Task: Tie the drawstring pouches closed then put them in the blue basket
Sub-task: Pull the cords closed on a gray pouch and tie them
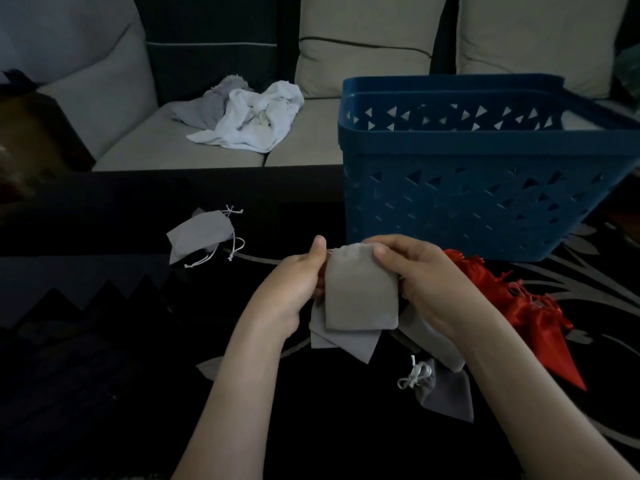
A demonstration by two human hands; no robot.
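Starting big: the sofa [173, 147] runs behind the blue basket [485, 202], which sits on the dark table [104, 341]. Just in front of the basket's near wall is a heap of red pouches [526, 306]. Left of that heap, also in front of the basket, is a small stack of grey pouches [346, 344]. Right over that stack is the held grey pouch [360, 292], mouth pointing toward the basket. The left hand [294, 292] and right hand [422, 282] each pinch a top corner of it, thumbs on the front face. A spare grey pouch [199, 235] with loose white cords lies well left of the basket.

It's dim, so I can't make out the held one's cords, maybe they're tucked behind the fingers. My tip for this step: find both cord ends, pull them apart evenly so the mouth gathers fully, then knot snug against the fabric.
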